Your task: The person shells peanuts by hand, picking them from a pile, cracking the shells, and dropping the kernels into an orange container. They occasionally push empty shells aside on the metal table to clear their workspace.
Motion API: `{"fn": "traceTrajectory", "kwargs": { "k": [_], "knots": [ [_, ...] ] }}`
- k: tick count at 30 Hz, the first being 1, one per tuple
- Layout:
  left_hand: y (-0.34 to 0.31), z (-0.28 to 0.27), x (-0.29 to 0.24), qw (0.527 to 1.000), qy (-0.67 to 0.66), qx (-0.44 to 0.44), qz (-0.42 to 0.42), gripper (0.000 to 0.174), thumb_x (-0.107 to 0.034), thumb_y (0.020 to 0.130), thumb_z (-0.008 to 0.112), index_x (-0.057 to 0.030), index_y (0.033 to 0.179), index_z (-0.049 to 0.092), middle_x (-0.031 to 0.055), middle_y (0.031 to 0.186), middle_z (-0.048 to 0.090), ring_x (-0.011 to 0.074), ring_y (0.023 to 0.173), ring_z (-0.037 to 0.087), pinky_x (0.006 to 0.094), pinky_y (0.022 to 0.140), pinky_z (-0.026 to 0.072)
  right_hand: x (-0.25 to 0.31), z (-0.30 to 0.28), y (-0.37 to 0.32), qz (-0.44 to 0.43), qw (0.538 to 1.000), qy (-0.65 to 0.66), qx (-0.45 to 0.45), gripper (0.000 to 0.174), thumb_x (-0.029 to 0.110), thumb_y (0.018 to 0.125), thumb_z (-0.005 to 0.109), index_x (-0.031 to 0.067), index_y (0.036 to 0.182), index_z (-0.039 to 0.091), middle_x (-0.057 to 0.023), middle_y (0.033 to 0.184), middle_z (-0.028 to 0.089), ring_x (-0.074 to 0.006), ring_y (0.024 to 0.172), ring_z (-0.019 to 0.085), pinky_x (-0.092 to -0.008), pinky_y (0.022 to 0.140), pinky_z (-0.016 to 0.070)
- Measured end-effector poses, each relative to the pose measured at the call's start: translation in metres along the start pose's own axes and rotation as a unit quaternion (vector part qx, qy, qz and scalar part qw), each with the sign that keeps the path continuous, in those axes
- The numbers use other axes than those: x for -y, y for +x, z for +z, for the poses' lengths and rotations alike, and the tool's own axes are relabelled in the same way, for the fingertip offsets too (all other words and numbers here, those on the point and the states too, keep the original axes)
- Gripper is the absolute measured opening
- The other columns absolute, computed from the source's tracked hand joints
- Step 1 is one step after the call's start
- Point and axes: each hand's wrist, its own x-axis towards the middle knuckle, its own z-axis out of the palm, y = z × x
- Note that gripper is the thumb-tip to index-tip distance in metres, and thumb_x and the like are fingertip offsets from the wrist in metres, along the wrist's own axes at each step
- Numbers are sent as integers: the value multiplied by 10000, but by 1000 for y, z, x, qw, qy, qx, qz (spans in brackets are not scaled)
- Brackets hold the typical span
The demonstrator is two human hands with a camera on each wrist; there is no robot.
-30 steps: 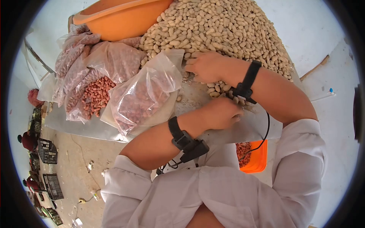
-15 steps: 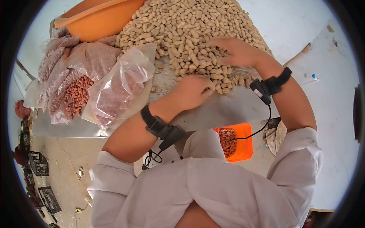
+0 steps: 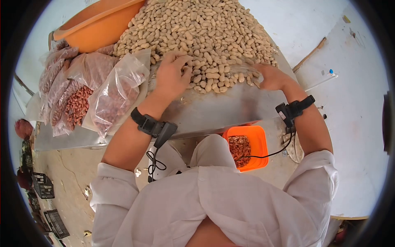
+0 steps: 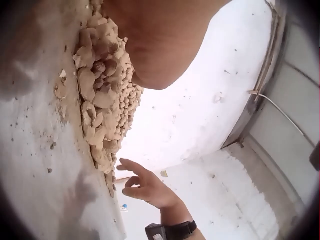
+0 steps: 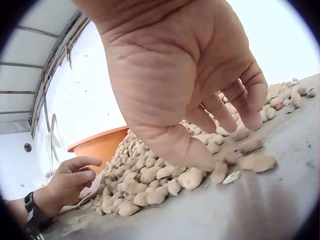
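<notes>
Peanuts in their pale shells lie in a large heap (image 3: 205,29) over the far half of the metal worktop (image 3: 214,113), and both hands work at its near edge. The left hand (image 3: 173,76) lies flat on the pods with fingers spread and nearly straight, its grip released, pressing on the heap rather than closing round anything. The right hand (image 3: 271,76) sits at the right-hand foot of the heap; the right wrist view shows its fingers loosely bent with the tips down among a few stray pods on the bare metal, and nothing clasped in the palm, so that grip is slack too. To the left of the heap lie several clear plastic bags of red-skinned kernels (image 3: 109,96), some lying against each other, with an orange basin (image 3: 94,29) behind them at the far left corner. Below the worktop edge, in front of the person's knees, stands a small orange tub (image 3: 260,138) with more red kernels in it. Judging by how things lie, some shelling is done, since the bags are filled and the tub is partly so, but the greater share is left: the heap of whole pods is far bigger than what has been bagged, and neither hand holds a pod at this moment
</notes>
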Motion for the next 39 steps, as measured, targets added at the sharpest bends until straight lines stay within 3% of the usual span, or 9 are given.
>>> {"fn": "traceTrajectory", "kwargs": {
  "k": [6,9,20,25,27,31,34,36,39],
  "knots": [
    [5,-1,-1,986,148,54,51,410,-45,699,608,-96,1106,598,159,1124,507,311,1046,512,363,885,428,-1,22,5,-63,996,57,-38,597,75,659,622,-6,1228,462,-251,1111,556,-375,1075,517,-400,886,432],
    [6,-4,-12,977,56,202,-20,485,-62,702,606,-103,1182,559,186,1235,475,325,1129,474,369,939,403,28,23,17,-100,988,103,-49,620,68,654,626,-11,1241,446,-249,1120,545,-377,1070,513,-400,889,427],
    [-5,-21,-5,966,140,217,-35,469,-112,715,638,-85,1179,572,197,1316,429,348,1167,459,379,977,385,111,17,55,-88,991,96,-14,718,149,655,701,-29,1284,406,-247,1171,530,-358,1081,520,-381,894,430],
    [-13,-26,-21,979,105,167,57,508,-234,723,697,-142,1204,561,177,1286,446,380,1178,422,433,992,351,49,-11,59,-77,966,228,-94,600,177,711,652,12,1259,472,-235,1212,519,-360,1101,511,-378,921,417],
    [-23,-22,-38,970,125,196,74,600,-304,711,709,-190,1263,507,173,1342,383,389,1229,355,488,1003,318,-1,-15,72,-3,974,103,-200,532,151,726,610,12,1227,499,-246,1142,559,-359,1052,541,-384,886,442],
    [-32,-15,-50,949,165,265,52,778,-438,676,718,-280,1359,381,151,1439,241,406,1304,224,604,1000,246,-128,32,111,170,957,40,-232,399,264,800,576,-4,1096,572,-217,1116,581,-369,1041,544,-436,839,454],
    [-31,-11,-52,938,168,300,37,816,-464,664,717,-308,1373,345,128,1475,168,410,1337,145,647,1000,200,-117,23,83,173,961,150,-157,506,150,780,584,3,1248,462,-220,1136,575,-358,1061,543,-417,877,445],
    [-25,-11,-57,930,161,329,24,830,-489,669,708,-339,1384,315,109,1489,144,411,1352,109,659,1011,159,-143,49,112,142,957,191,-167,608,72,756,590,4,1323,382,-222,1163,562,-341,1089,535,-399,911,433],
    [-18,-10,-61,916,169,363,16,842,-519,683,693,-359,1398,277,89,1502,107,407,1364,74,675,1010,132,-105,40,125,142,950,182,-211,726,-6,713,601,3,1372,297,-225,1228,516,-328,1129,509,-376,943,417]
  ]
}}
